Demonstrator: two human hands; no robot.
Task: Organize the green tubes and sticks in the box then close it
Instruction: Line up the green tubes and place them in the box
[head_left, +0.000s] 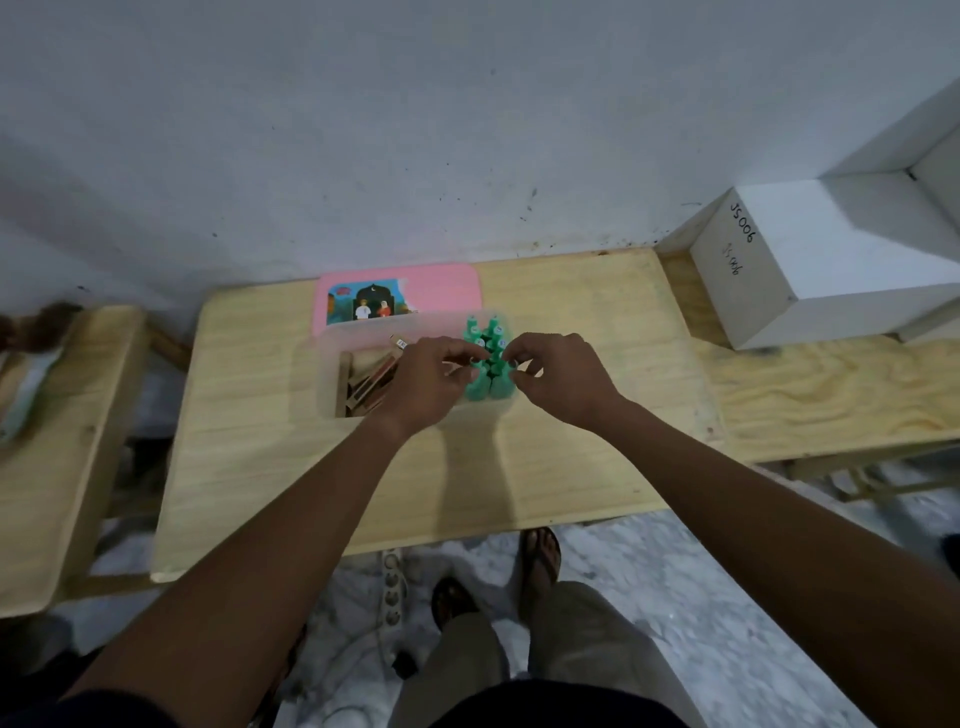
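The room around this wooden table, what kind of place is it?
Probably a plain workroom or storage corner, not a lived-in room: a bare plywood table against a scuffed white wall, a hand-labelled white box and a power strip on the floor.

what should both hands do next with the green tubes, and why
Probably nudge the green plastic tubes upright and tight into the right end of the clear plastic box. Both the left hand and right hand pinch the cluster, wooden sticks fill the left, and the pink lid lies behind.
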